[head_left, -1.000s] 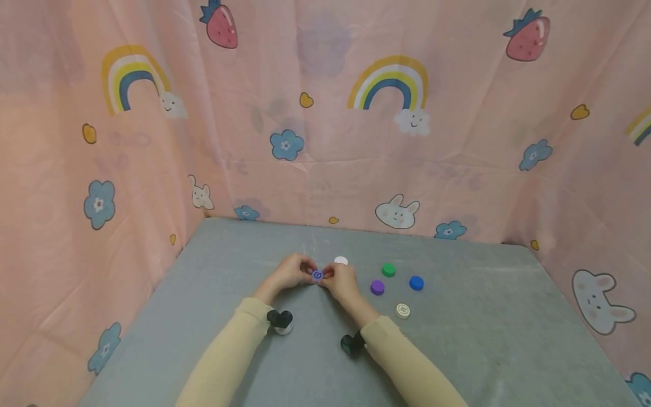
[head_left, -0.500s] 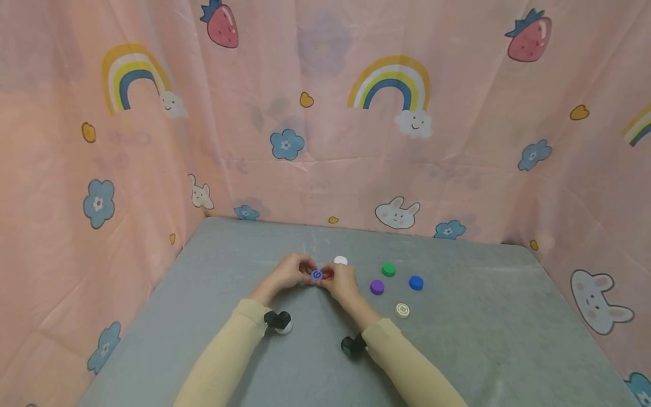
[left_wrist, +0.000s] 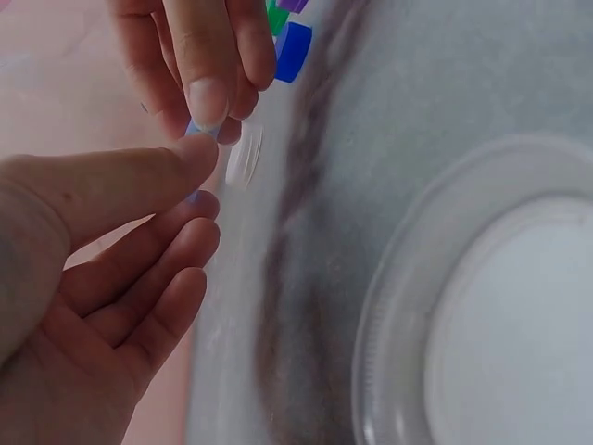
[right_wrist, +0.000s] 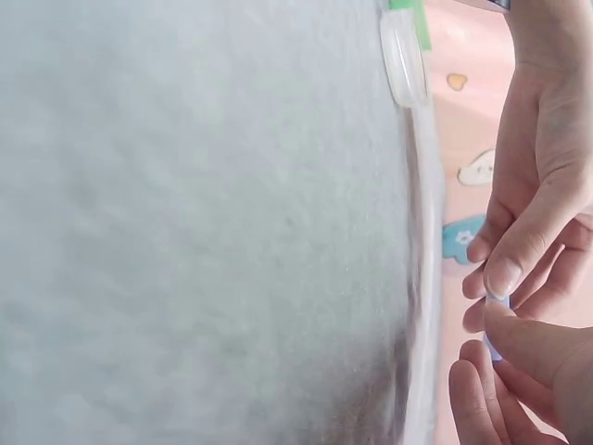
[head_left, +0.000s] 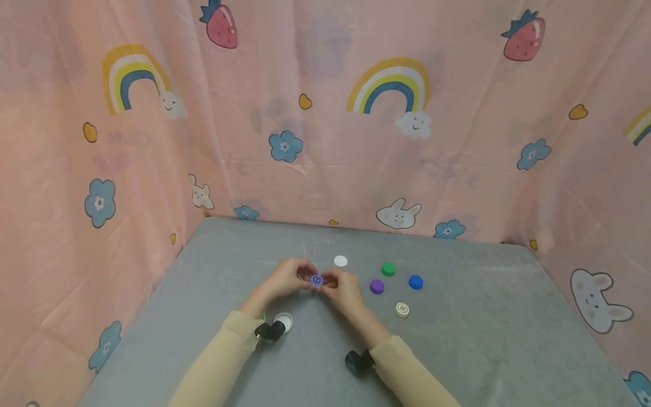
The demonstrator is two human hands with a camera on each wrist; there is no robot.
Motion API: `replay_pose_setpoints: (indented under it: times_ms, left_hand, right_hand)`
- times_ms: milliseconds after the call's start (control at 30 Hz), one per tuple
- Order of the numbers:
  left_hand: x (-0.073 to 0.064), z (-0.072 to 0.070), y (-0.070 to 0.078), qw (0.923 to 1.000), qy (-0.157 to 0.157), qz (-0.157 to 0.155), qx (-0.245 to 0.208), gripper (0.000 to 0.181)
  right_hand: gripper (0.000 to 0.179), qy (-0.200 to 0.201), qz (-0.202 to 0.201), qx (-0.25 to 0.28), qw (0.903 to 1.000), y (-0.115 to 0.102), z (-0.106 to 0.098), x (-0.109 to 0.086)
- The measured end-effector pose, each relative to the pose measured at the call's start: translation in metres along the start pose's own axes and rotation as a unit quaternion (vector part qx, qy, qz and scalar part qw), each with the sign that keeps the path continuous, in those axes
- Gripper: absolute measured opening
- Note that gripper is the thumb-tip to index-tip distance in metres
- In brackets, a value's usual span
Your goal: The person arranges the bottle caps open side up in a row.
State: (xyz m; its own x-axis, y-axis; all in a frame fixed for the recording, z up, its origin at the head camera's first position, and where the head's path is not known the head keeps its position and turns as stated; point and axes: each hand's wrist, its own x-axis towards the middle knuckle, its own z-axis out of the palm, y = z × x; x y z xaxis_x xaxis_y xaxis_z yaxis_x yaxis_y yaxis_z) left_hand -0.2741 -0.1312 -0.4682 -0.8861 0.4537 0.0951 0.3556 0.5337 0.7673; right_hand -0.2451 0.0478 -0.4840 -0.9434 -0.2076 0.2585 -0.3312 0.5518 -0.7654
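Observation:
Both hands meet over the grey table, pinching a small round lilac cap with a dark blue spiral on its face. My left hand grips one edge between thumb and fingers. Opposite it, my right hand pinches the other edge. The cap is seen edge-on in the right wrist view, mostly covered by the thumbs and fingertips. Just beyond the right hand lies a white disc. Near the left wrist stands a clear round container with a white inside, partly behind the wrist camera.
Right of the hands lie a green cap, a purple cap, a blue cap and a cream patterned round piece. A pink printed curtain borders the grey table at the back and sides.
Both hands have drawn slightly toward the body with the lilac cap between them. The white disc and the clear container now show more fully. The loose caps stay put.

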Motion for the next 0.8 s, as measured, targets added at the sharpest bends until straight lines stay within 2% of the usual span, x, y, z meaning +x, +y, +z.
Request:
replay_pose_setpoints:
  times_ms: [467, 800]
  left_hand:
    - [-0.023, 0.004, 0.007, 0.9997, -0.019, 0.010, 0.011, 0.026]
    - [-0.038, 0.005, 0.011, 0.9995, -0.021, 0.018, 0.017, 0.025]
  right_hand:
    - [0.024, -0.011, -0.024, 0.011, 0.9996, -0.002, -0.002, -0.022]
    - [0.021, -0.034, -0.032, -0.004, 0.9989, -0.010, -0.007, -0.032]
